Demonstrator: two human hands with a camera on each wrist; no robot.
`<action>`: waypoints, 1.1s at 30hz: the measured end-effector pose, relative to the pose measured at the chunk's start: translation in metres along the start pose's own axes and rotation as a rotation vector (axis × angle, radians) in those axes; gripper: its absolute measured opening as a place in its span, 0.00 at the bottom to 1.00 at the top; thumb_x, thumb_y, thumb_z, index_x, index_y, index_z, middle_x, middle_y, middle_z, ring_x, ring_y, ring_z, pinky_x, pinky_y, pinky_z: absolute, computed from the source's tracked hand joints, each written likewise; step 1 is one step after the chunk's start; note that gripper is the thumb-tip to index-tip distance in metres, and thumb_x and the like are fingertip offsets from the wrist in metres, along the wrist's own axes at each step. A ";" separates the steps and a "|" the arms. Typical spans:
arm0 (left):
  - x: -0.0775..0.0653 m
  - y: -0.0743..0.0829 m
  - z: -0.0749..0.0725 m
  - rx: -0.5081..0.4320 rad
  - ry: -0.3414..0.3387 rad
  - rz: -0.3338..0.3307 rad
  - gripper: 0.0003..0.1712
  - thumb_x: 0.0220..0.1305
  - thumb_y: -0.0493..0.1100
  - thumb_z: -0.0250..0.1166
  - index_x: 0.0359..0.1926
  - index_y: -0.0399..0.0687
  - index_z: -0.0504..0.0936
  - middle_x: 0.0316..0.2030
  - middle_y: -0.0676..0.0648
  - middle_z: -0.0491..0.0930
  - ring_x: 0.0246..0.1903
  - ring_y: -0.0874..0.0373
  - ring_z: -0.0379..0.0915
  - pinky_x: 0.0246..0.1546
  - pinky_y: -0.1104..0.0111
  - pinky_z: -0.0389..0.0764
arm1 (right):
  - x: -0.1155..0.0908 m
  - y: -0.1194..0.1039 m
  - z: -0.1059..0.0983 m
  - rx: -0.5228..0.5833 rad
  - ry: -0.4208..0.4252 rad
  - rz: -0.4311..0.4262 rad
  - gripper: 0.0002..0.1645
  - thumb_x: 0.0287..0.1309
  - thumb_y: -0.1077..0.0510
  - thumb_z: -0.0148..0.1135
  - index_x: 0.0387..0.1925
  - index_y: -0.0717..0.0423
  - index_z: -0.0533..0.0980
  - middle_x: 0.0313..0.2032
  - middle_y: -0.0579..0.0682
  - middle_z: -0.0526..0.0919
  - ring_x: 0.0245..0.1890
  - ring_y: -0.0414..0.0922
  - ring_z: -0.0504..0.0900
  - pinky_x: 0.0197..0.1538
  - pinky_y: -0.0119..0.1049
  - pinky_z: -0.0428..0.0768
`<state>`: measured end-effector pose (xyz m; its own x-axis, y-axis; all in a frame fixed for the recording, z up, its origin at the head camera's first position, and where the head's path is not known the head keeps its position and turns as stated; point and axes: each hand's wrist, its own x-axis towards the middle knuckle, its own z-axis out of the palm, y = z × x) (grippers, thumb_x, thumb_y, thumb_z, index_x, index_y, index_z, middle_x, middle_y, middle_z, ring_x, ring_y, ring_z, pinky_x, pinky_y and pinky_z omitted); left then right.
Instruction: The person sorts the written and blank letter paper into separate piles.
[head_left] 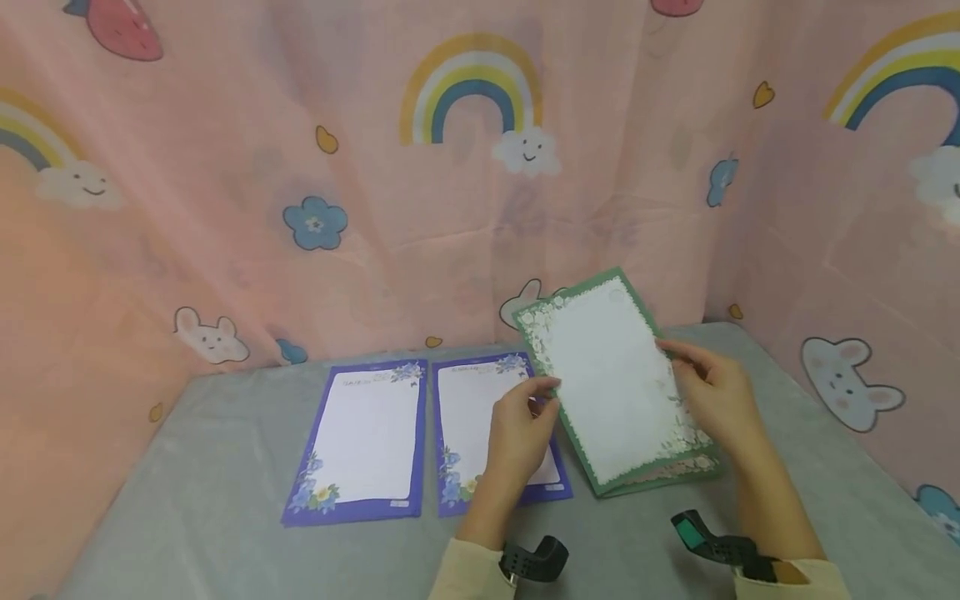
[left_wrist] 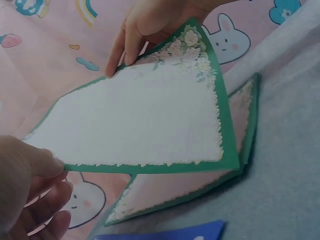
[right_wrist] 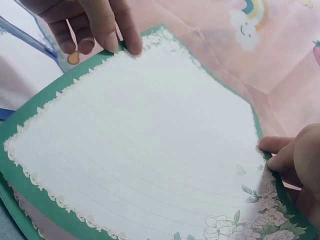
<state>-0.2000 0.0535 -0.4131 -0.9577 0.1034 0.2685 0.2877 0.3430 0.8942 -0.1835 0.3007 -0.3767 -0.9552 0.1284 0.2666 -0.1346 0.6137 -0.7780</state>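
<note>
Both hands hold a green-bordered sheet of floral letter paper (head_left: 607, 383), raised and tilted, with white flowers at two opposite corners and dotted lines visible in the right wrist view. The left hand (head_left: 517, 433) pinches its left edge between thumb and fingers, as the left wrist view shows up close. At the opposite long edge, the right hand (right_wrist: 300, 160) grips with thumb and fingertips. Below the raised sheet lies more green-bordered paper (left_wrist: 180, 182), its edges curving up from the cloth and largely covered by the upper sheet.
Two purple-bordered sheets with blue flowers lie side by side on the grey cloth (head_left: 210, 467): a left one (head_left: 367, 433) and a right one (head_left: 465, 425), the latter partly behind the left hand. A pink curtain (head_left: 420, 275) with rainbows and rabbits surrounds the table.
</note>
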 end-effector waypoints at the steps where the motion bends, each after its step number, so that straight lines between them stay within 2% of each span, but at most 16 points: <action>1: -0.001 -0.001 0.001 0.009 -0.003 -0.003 0.14 0.65 0.35 0.67 0.51 0.50 0.86 0.39 0.50 0.87 0.29 0.70 0.73 0.28 0.78 0.76 | 0.000 0.001 0.001 -0.003 0.002 0.007 0.25 0.77 0.55 0.43 0.67 0.57 0.74 0.13 0.38 0.60 0.09 0.34 0.57 0.12 0.32 0.63; 4: -0.003 -0.005 0.004 0.036 -0.027 -0.017 0.16 0.64 0.36 0.67 0.52 0.51 0.86 0.40 0.50 0.87 0.31 0.70 0.75 0.29 0.78 0.76 | 0.001 0.005 0.004 -0.006 0.013 0.022 0.25 0.76 0.55 0.44 0.66 0.57 0.74 0.18 0.47 0.72 0.09 0.35 0.59 0.12 0.32 0.64; 6: -0.004 -0.008 0.006 0.060 -0.056 -0.029 0.16 0.65 0.37 0.68 0.53 0.52 0.86 0.41 0.51 0.86 0.31 0.70 0.74 0.28 0.78 0.76 | 0.000 0.009 0.005 -0.009 0.014 0.033 0.25 0.76 0.55 0.44 0.66 0.58 0.74 0.27 0.57 0.80 0.09 0.35 0.61 0.12 0.32 0.66; 9: -0.006 -0.011 0.009 0.110 -0.096 -0.035 0.16 0.64 0.38 0.68 0.53 0.52 0.86 0.40 0.51 0.86 0.28 0.71 0.71 0.27 0.78 0.73 | 0.000 0.017 0.008 -0.019 -0.001 0.035 0.25 0.76 0.55 0.44 0.66 0.59 0.74 0.45 0.68 0.82 0.08 0.36 0.62 0.12 0.32 0.66; 11: -0.007 -0.012 0.011 0.140 -0.110 -0.040 0.15 0.64 0.39 0.68 0.52 0.52 0.87 0.39 0.52 0.86 0.27 0.72 0.70 0.26 0.77 0.72 | 0.000 0.023 0.009 -0.041 -0.007 0.026 0.25 0.75 0.56 0.44 0.66 0.60 0.74 0.49 0.70 0.82 0.08 0.36 0.62 0.12 0.32 0.66; 14: -0.009 -0.014 0.016 0.180 -0.124 -0.032 0.14 0.64 0.39 0.68 0.51 0.52 0.88 0.38 0.52 0.87 0.26 0.72 0.69 0.26 0.77 0.71 | 0.001 0.030 0.012 -0.088 -0.013 0.014 0.25 0.75 0.57 0.44 0.65 0.61 0.74 0.48 0.69 0.82 0.09 0.37 0.61 0.12 0.33 0.65; 16: -0.010 -0.015 0.019 0.211 -0.130 -0.026 0.14 0.63 0.39 0.68 0.50 0.52 0.88 0.38 0.53 0.87 0.25 0.72 0.69 0.26 0.77 0.71 | 0.002 0.033 0.015 -0.135 -0.018 0.003 0.24 0.75 0.58 0.44 0.65 0.61 0.75 0.43 0.67 0.84 0.10 0.37 0.62 0.13 0.33 0.65; 19: -0.011 -0.017 0.024 0.257 -0.136 -0.004 0.14 0.63 0.38 0.68 0.49 0.52 0.89 0.38 0.53 0.88 0.25 0.72 0.71 0.27 0.77 0.71 | 0.003 0.037 0.018 -0.192 -0.028 -0.013 0.23 0.74 0.60 0.44 0.64 0.62 0.75 0.28 0.61 0.81 0.11 0.37 0.61 0.14 0.33 0.64; 20: -0.012 -0.019 0.026 0.274 -0.135 0.005 0.14 0.63 0.38 0.68 0.48 0.52 0.89 0.38 0.53 0.89 0.26 0.72 0.71 0.28 0.77 0.71 | 0.003 0.038 0.019 -0.209 -0.024 -0.028 0.23 0.73 0.62 0.45 0.63 0.64 0.76 0.29 0.60 0.82 0.11 0.37 0.61 0.14 0.33 0.64; 21: -0.012 -0.020 0.029 0.301 -0.134 0.015 0.13 0.62 0.38 0.68 0.48 0.52 0.89 0.38 0.53 0.89 0.26 0.71 0.73 0.28 0.77 0.72 | 0.004 0.040 0.020 -0.228 -0.025 -0.037 0.22 0.72 0.63 0.46 0.62 0.65 0.76 0.24 0.57 0.79 0.11 0.36 0.61 0.14 0.32 0.64; 24: -0.015 -0.024 0.036 0.411 -0.119 0.071 0.13 0.62 0.39 0.69 0.48 0.53 0.89 0.39 0.53 0.89 0.33 0.66 0.79 0.34 0.74 0.78 | 0.003 0.046 0.022 -0.285 -0.019 -0.080 0.21 0.69 0.67 0.48 0.59 0.68 0.77 0.17 0.52 0.73 0.11 0.36 0.59 0.16 0.31 0.63; 27: -0.019 -0.028 0.042 0.530 -0.085 0.140 0.12 0.60 0.41 0.71 0.46 0.54 0.90 0.40 0.53 0.89 0.40 0.61 0.83 0.41 0.70 0.81 | 0.003 0.050 0.025 -0.338 -0.027 -0.094 0.21 0.67 0.68 0.50 0.58 0.69 0.77 0.18 0.55 0.76 0.14 0.37 0.61 0.19 0.31 0.63; 29: -0.020 -0.029 0.043 0.573 -0.062 0.173 0.12 0.59 0.41 0.72 0.45 0.54 0.90 0.40 0.53 0.89 0.41 0.58 0.84 0.43 0.68 0.81 | 0.003 0.052 0.027 -0.361 -0.031 -0.092 0.21 0.66 0.68 0.51 0.58 0.68 0.77 0.26 0.61 0.83 0.17 0.38 0.65 0.21 0.31 0.64; 32: -0.021 -0.030 0.043 0.596 -0.042 0.191 0.12 0.58 0.42 0.73 0.44 0.54 0.90 0.40 0.52 0.90 0.41 0.56 0.84 0.44 0.65 0.81 | 0.003 0.056 0.029 -0.376 -0.054 -0.060 0.21 0.67 0.67 0.51 0.59 0.67 0.77 0.40 0.66 0.85 0.23 0.44 0.70 0.24 0.34 0.67; 33: -0.021 -0.031 0.043 0.603 -0.039 0.193 0.12 0.59 0.42 0.73 0.44 0.54 0.90 0.40 0.52 0.90 0.41 0.56 0.84 0.44 0.64 0.81 | 0.003 0.057 0.030 -0.386 -0.056 -0.058 0.21 0.68 0.67 0.51 0.59 0.67 0.77 0.43 0.67 0.85 0.25 0.47 0.75 0.26 0.37 0.71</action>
<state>-0.1888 0.0813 -0.4618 -0.8913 0.2454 0.3812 0.4153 0.7793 0.4693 -0.2022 0.3129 -0.4375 -0.9634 0.0483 0.2638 -0.0902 0.8680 -0.4883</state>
